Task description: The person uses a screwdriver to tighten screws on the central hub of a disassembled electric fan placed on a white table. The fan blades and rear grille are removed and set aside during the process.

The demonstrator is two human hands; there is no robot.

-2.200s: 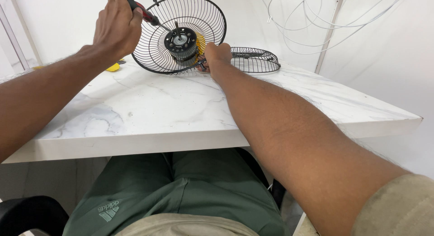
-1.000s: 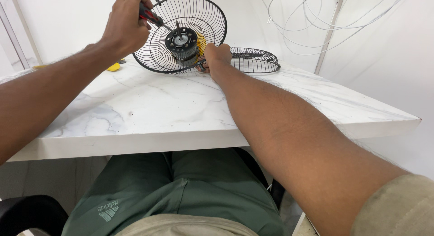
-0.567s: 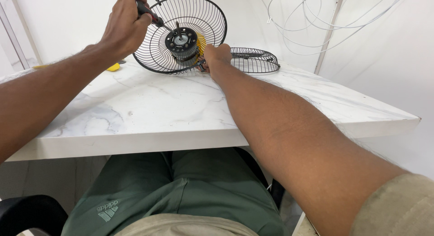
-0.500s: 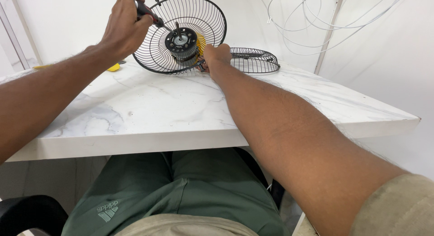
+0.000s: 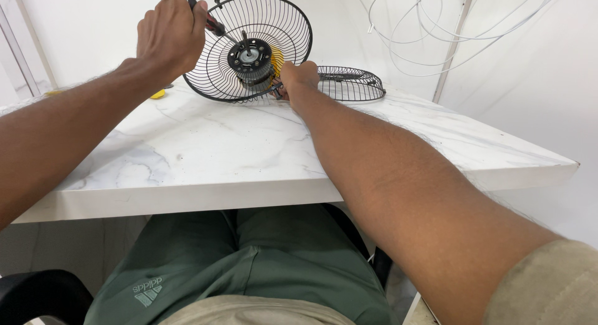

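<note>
A black wire fan guard [image 5: 274, 26] stands tilted on the white marble table [image 5: 249, 150], with the round fan motor [image 5: 250, 56] at its centre. My left hand [image 5: 169, 32] is shut on a screwdriver [image 5: 212, 25] with a red and black handle; its tip points at the motor hub. My right hand [image 5: 298, 76] reaches behind the guard and grips the yellow motor housing [image 5: 276, 58] at the back. Most of that housing is hidden by the wires and my hand.
A second black wire guard [image 5: 349, 83] lies flat on the table just right of my right hand. A small yellow object [image 5: 158, 94] lies behind my left forearm. White cables [image 5: 430, 32] hang on the wall at the right. A black chair edge [image 5: 37, 294] shows at bottom left.
My left hand has shifted slightly with the screwdriver near the hub, turning a little. The fan guard and my right hand stay in place.
</note>
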